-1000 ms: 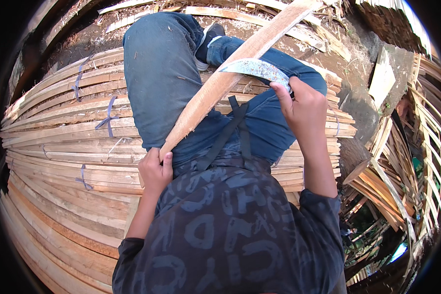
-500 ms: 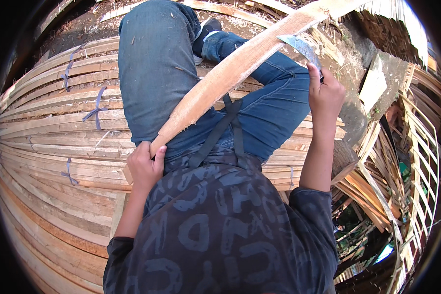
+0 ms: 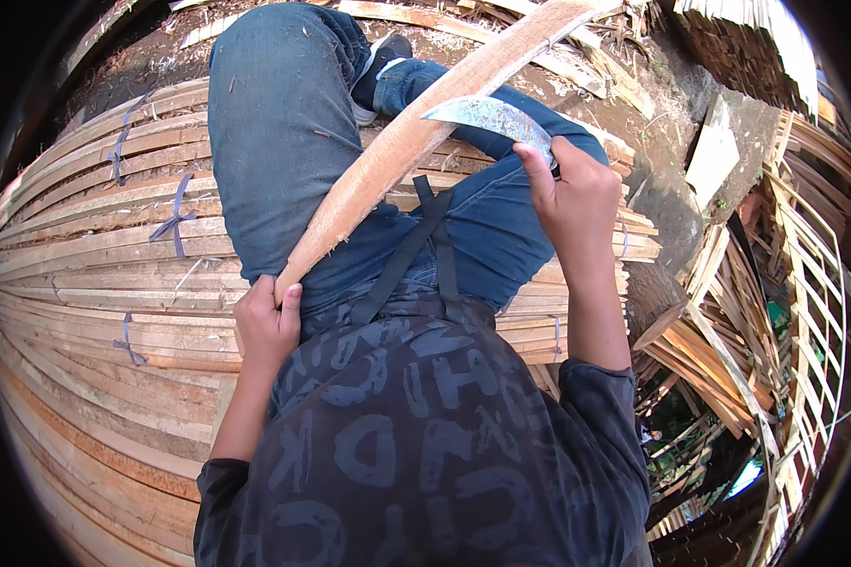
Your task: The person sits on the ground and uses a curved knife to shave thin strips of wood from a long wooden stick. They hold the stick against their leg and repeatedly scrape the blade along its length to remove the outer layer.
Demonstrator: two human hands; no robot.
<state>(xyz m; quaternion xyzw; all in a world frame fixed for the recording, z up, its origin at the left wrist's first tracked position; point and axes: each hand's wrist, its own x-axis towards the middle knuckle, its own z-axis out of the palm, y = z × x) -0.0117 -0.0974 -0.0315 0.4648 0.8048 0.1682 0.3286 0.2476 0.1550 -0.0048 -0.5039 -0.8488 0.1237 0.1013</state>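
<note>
A long pale wooden board [image 3: 392, 163] runs slantwise across my lap, from near my left hip to the far upper right. Closed around its narrow near end is my left hand [image 3: 269, 319]. My right hand [image 3: 580, 197] grips a sickle [image 3: 492, 115] with a curved, spotted metal blade, thumb laid along the back of it. The handle is hidden in my fist. The blade's tip lies over the middle stretch of the board, its edge at the board's right side; whether it bites into the wood I cannot tell.
Bundles of long wooden slats [image 3: 95, 246], tied with purple strips [image 3: 175, 219], lie beneath and left of me. To the right are a cut log [image 3: 654, 304], a flat stone [image 3: 671, 203] and a lattice of thin strips [image 3: 818, 312]. Wood scraps [image 3: 624, 80] litter the ground ahead.
My right hand has drawn the sickle nearer and leftward along the board. The board's far end has swung slightly left, while my left hand keeps its hold.
</note>
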